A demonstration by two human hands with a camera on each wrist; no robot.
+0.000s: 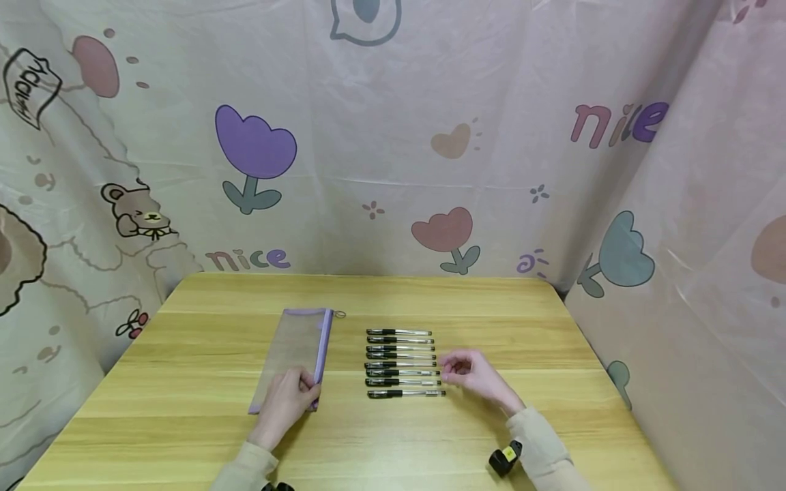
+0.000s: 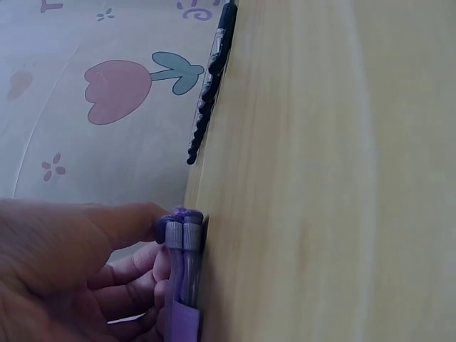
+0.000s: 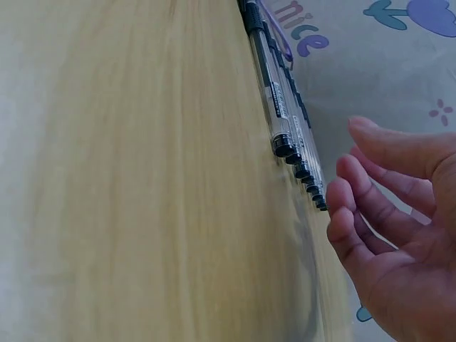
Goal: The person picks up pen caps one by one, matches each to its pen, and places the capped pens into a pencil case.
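A flat, see-through zip pouch [image 1: 295, 344] with purple edging lies left of centre on the table. At its near right corner my left hand [image 1: 285, 399] pinches the purple zipper end [image 2: 184, 239] between thumb and fingers. Several clear-barrelled pens with black caps lie in a column to the right of the pouch, caps pointing left; the nearest pen [image 1: 402, 393] is slightly apart from the others. My right hand [image 1: 474, 376] hovers beside the pens' right ends, its fingers loosely bent. In the right wrist view, nothing shows between that hand's thumb and fingers [image 3: 349, 239].
The wooden table [image 1: 184, 354] reaches back to a patterned cloth [image 1: 344, 136], which also hangs along both sides. A small ring pull [image 1: 340, 314] sticks out at the pouch's far right corner. A black device [image 1: 505, 459] sits at the right wrist.
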